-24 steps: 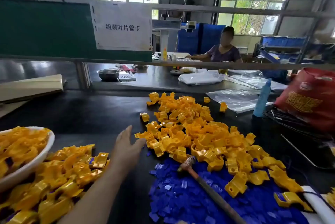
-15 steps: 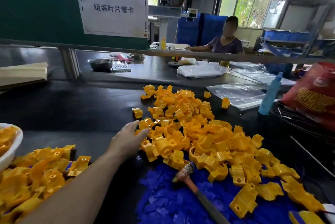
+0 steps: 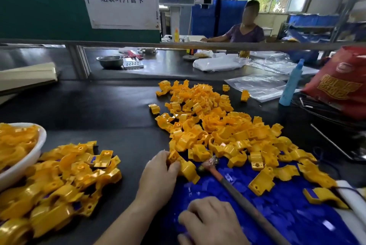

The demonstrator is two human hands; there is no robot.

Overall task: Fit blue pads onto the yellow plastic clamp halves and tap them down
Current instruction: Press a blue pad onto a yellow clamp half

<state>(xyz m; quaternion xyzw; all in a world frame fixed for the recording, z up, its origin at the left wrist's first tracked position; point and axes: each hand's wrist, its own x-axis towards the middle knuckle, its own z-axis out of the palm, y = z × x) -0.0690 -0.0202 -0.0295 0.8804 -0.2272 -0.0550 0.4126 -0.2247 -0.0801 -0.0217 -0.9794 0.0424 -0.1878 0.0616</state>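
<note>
At the left edge of the frame a white bowl [image 3: 40, 145] holds yellow pieces. Just beside it, in the lower left, lies a heap of finished halves [image 3: 75, 175], several showing blue inside, which I take to be done work. Toward the middle, the left hand [image 3: 158, 175] was flat and open half a second ago, reaching across the dark tabletop [image 3: 99, 110] toward the near edge of the loose pile [image 3: 213, 126]. Now its grip is closed, with fingers and thumb curled round one clamp half [image 3: 187, 168] at that near edge, where yellow meets blue. Lower, at the bottom centre, the right hand [image 3: 212, 221] has come into view; neither earlier picture shows it. It rests knuckles up on the spread of blue pads [image 3: 287, 211] with its fingers bent down into them, and I cannot tell whether its grip has a pad pinched. Just right of it the hammer [image 3: 237, 197] lies untouched across the pads, its head near the held clamp half and its handle running to the lower right. In my judgement a fresh cycle has begun. One part is in hand and a pad is being sought, so the fitting comes next, then the tapping, for which the right hand must first take up the hammer.
</note>
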